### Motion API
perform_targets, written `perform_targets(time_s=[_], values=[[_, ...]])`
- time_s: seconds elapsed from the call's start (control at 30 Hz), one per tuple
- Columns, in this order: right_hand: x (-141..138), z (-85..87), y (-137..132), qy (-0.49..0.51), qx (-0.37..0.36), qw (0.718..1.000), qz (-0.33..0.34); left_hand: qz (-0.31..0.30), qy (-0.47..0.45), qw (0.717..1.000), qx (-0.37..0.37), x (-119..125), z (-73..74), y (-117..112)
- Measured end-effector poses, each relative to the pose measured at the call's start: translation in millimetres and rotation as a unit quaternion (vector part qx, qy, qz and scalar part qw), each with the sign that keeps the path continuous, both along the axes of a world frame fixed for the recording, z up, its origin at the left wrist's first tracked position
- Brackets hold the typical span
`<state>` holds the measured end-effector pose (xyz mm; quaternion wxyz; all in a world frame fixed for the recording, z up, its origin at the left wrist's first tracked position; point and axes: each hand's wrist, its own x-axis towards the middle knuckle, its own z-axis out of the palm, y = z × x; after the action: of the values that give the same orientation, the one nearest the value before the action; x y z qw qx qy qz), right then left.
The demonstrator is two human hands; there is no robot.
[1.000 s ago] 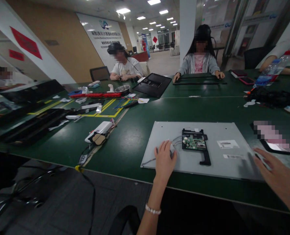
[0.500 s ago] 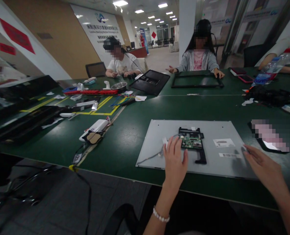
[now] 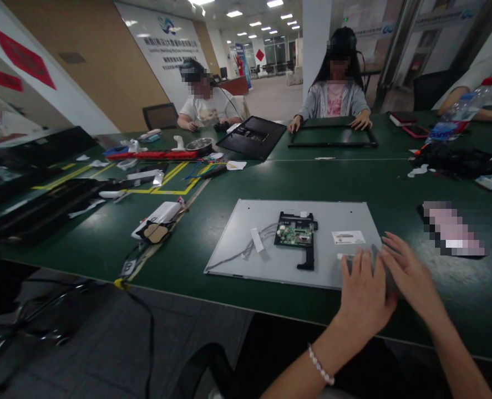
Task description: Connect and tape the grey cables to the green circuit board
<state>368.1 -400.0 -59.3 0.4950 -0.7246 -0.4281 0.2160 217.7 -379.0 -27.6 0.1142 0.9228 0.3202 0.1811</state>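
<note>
A flat grey display panel (image 3: 224,246) lies on the table in front of me. On its back sits a green circuit board (image 3: 294,235) in a black bracket (image 3: 309,257), with grey cables (image 3: 232,258) running to the left under a white strip of tape (image 3: 257,239). My left hand (image 3: 364,291), with a beaded bracelet at the wrist, is over the panel's near right part, fingers extended, partly covering a label. Close beside it, my right hand (image 3: 410,271) is at the panel's right edge with its fingers stretched out. Whether the fingertips press on the panel is unclear.
A phone (image 3: 454,230) lies to the right. Left of the panel is a white battery-like pack (image 3: 158,221). Across the table, a person's hands rest on a black frame (image 3: 333,145); a black cover (image 3: 252,138) is beside it. Bottles (image 3: 457,119) stand at the right.
The panel has shifted left on the table. My left hand has moved right, from beside the circuit board to the panel's right part. My right hand has moved slightly left with the edge.
</note>
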Motion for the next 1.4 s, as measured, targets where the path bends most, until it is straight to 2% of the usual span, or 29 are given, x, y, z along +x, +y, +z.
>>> perform_targets(time_s=[0.13, 0.37, 0.57, 0.77, 0.97, 1.13, 1.3, 1.4], values=[[-16, 3.6, 4, 0.052, 0.000, 0.999, 0.010, 0.027, 0.023, 0.999, -0.015, -5, -3.3, -2], [-48, 7.6, 13, 0.086, 0.018, 0.996, 0.004, 0.056, 0.061, 0.996, -0.028, -21, 6.7, -2], [-66, 7.9, 25, 0.062, 0.015, 0.997, 0.038, 0.072, 0.094, 0.992, -0.048, -31, 5.2, 8], [-78, -5.5, 41, 0.041, 0.012, 0.997, 0.067, 0.087, 0.086, 0.990, -0.064, -46, 2.9, 17], [-90, -10.4, 49, -0.067, 0.006, 0.989, 0.132, 0.119, 0.061, 0.989, -0.064, -59, 0.1, 24], [-83, -2.8, 56, -0.220, 0.003, 0.953, 0.209, 0.132, 0.029, 0.988, -0.076, -69, -1.7, 28], [-72, -0.1, 80, -0.374, 0.024, 0.885, 0.278, 0.150, 0.005, 0.984, -0.097, -76, -1.7, 34], [-74, -4.2, 94, -0.423, 0.038, 0.850, 0.311, 0.126, -0.002, 0.987, -0.097, -88, 0.8, 42]])
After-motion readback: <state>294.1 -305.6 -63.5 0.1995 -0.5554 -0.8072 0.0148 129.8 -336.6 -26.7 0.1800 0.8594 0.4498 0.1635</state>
